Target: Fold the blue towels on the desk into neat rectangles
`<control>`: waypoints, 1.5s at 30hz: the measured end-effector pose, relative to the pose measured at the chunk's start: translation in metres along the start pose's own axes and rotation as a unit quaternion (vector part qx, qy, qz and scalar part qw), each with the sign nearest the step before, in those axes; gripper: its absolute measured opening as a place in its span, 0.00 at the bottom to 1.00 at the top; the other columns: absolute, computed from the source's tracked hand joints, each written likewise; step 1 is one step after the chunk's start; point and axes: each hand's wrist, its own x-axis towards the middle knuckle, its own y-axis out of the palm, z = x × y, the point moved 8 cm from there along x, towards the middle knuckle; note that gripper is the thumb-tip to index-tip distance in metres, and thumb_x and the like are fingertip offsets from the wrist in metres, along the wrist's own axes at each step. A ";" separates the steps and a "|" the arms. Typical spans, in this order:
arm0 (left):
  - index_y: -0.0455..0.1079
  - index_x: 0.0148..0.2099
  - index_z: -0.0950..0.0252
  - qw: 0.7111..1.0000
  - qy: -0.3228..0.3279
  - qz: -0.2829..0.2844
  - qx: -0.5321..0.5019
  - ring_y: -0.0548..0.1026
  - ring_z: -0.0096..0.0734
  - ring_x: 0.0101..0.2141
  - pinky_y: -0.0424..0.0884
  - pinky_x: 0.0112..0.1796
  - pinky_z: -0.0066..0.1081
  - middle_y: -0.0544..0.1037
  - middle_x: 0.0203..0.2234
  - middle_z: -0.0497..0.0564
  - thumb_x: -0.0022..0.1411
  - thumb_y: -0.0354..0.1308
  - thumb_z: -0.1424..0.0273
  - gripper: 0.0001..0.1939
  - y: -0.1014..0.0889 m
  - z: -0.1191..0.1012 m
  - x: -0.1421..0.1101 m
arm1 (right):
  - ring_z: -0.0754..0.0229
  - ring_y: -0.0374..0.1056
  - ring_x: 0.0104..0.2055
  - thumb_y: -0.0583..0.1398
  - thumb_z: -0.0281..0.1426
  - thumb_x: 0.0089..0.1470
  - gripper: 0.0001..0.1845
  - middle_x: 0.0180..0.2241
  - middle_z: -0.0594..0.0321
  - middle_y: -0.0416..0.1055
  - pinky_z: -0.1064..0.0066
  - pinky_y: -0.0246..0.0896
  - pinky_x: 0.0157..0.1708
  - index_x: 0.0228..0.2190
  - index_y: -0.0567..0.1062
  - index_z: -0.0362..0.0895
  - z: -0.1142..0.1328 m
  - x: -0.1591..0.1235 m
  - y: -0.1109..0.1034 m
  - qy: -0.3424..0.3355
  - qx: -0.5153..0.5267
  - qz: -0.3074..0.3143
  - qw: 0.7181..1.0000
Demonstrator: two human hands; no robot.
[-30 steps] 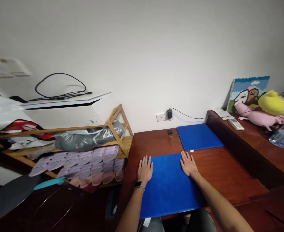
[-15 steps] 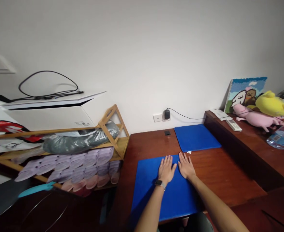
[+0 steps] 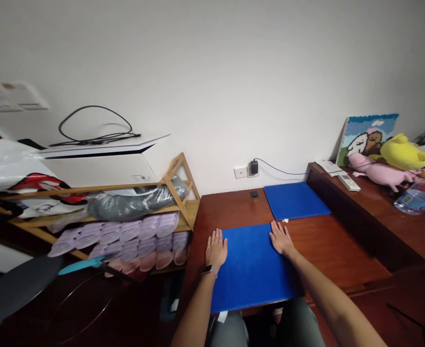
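A flat blue mat lies spread on the reddish-brown wooden desk, its near edge at the desk's front with a white tag hanging there. My left hand, with a watch on the wrist, rests flat at the mat's far left corner, fingers stretched forward. At the far right corner lies my right hand, palm down, its fingers out and apart. Neither hand grips anything. A second blue mat lies farther back to the right, with a small white tag at its near edge.
On the left a wooden rack holds several slippers, a plastic-wrapped bundle and a white box. A charger is plugged in at the wall. The raised right ledge bears a remote, plush toys and a bottle.
My left hand has slid left across the near mat to its left edge. My right hand stays at the right corner. The view has shifted slightly to the left.
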 end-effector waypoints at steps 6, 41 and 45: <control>0.63 0.71 0.72 0.991 0.098 -0.086 -0.038 0.60 0.44 0.70 0.52 0.70 0.47 0.66 0.68 0.61 0.77 0.36 0.65 0.30 -0.035 -0.046 -0.022 | 0.56 0.33 0.77 0.35 0.42 0.71 0.36 0.76 0.61 0.39 0.55 0.28 0.74 0.74 0.44 0.40 0.002 -0.049 0.010 -0.029 0.012 -0.047 0.998; 0.56 0.74 0.70 0.999 0.020 -0.033 -0.014 0.56 0.42 0.71 0.54 0.69 0.47 0.60 0.71 0.61 0.76 0.37 0.57 0.33 -0.015 -0.001 -0.099 | 0.53 0.37 0.77 0.38 0.41 0.71 0.36 0.75 0.58 0.44 0.52 0.32 0.74 0.73 0.47 0.39 0.000 -0.122 0.038 -0.026 0.009 -0.062 0.998; 0.59 0.73 0.71 0.997 0.041 -0.056 -0.016 0.58 0.44 0.71 0.53 0.70 0.48 0.63 0.70 0.61 0.76 0.37 0.61 0.31 -0.031 -0.016 -0.103 | 0.52 0.37 0.77 0.38 0.41 0.71 0.36 0.75 0.58 0.42 0.51 0.32 0.74 0.73 0.47 0.39 -0.002 -0.126 0.042 -0.028 0.015 -0.063 0.998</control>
